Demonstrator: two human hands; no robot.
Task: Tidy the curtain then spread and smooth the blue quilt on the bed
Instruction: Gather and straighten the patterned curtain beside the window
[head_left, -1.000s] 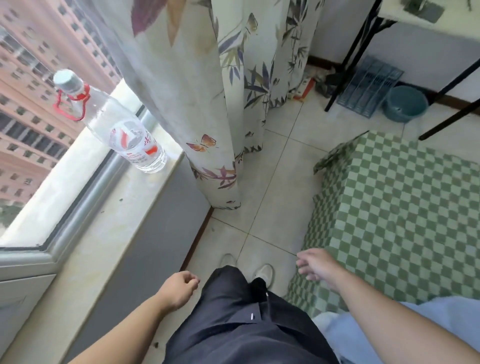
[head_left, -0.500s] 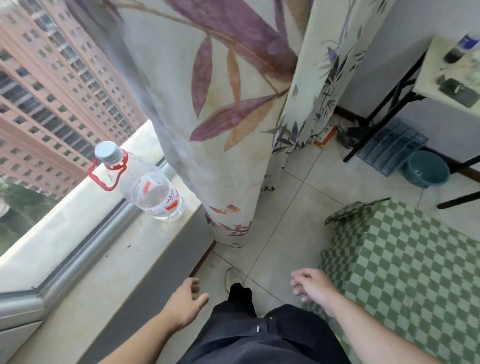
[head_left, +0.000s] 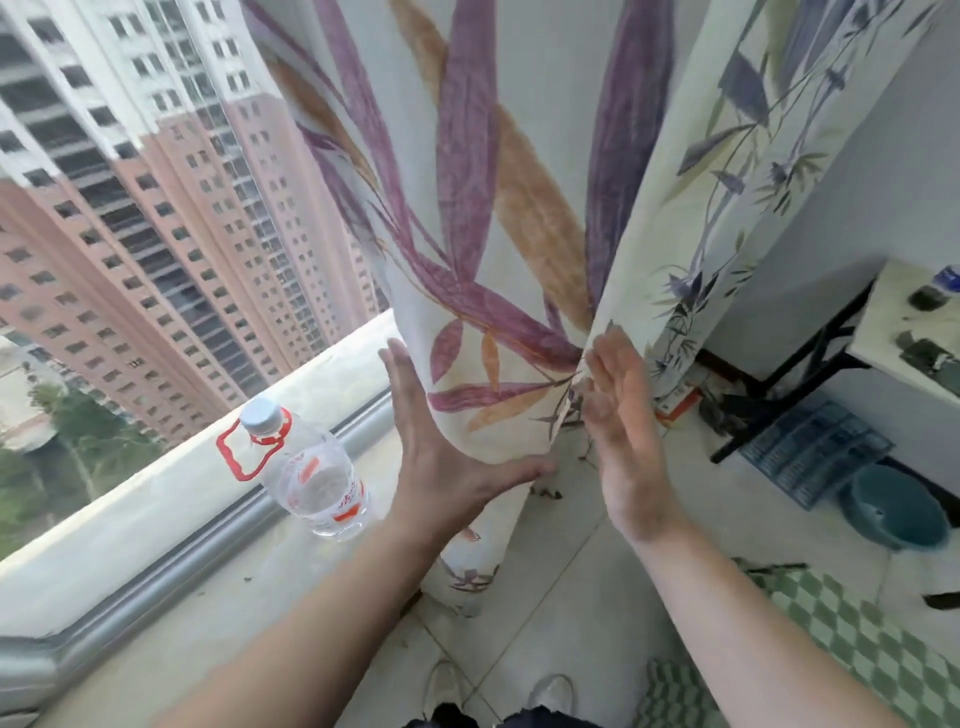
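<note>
Now both flat hands, left hand (head_left: 441, 467) and right hand (head_left: 623, 436), should gather the curtain (head_left: 498, 332) together, clear of the sill-edge bottle (head_left: 311, 483).

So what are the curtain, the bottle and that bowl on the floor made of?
Curtain: woven cloth, matte, judging by its soft folds and printed leaves. Bottle: clear plastic, glossy; you see through it, and it has a red carry loop. Bowl: probably plastic, dull teal, too blurred to be sure.
</note>
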